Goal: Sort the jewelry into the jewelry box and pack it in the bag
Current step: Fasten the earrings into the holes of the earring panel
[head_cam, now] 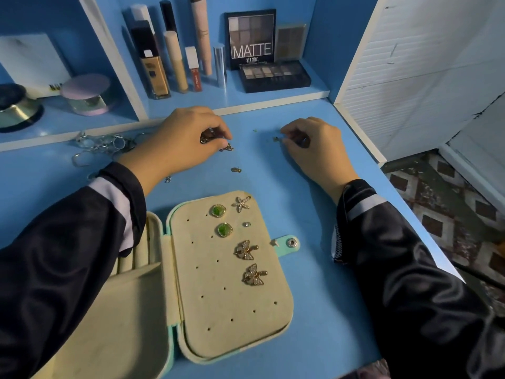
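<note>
Blue desk top [300,214] carries an open jewelry box [240,337] at the near edge, cream lining up, w/ a tiny star stud [274,242] just beside its snap tab [291,242]. Farther back lie a tangle of silver rings [103,144] at left, 1 small silver piece [167,179], 2 loose gold earrings [236,169] approx. mid-desk, and a few tiny specks [255,131] near the back edge. The raised shelf [232,97] behind holds upright makeup tubes [175,64] and 3 eyeshadow palettes [251,36], 1 flat and 2 standing, while the left cubby has 2 round jars [86,94].
</note>
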A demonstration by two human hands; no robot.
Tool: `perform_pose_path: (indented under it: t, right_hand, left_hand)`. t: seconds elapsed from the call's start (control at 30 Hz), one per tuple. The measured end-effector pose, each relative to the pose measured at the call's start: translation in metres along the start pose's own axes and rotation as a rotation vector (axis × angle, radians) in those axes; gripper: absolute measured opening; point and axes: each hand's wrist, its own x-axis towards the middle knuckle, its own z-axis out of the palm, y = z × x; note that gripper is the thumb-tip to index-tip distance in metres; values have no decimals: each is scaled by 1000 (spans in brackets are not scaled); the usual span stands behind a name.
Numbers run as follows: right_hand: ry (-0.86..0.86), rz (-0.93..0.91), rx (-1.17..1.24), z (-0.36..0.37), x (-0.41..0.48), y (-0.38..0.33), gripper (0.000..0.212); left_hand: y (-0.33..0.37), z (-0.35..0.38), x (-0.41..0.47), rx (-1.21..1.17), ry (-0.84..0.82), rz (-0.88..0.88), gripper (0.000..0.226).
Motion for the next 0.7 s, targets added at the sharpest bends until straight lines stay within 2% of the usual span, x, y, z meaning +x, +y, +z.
perform_pose_path:
  t: [0.7]
  right_hand:
    - [-19,-19,-8,0,5,-1,11]
  left_hand:
    - [-1,4,1,14,35,-8,8]
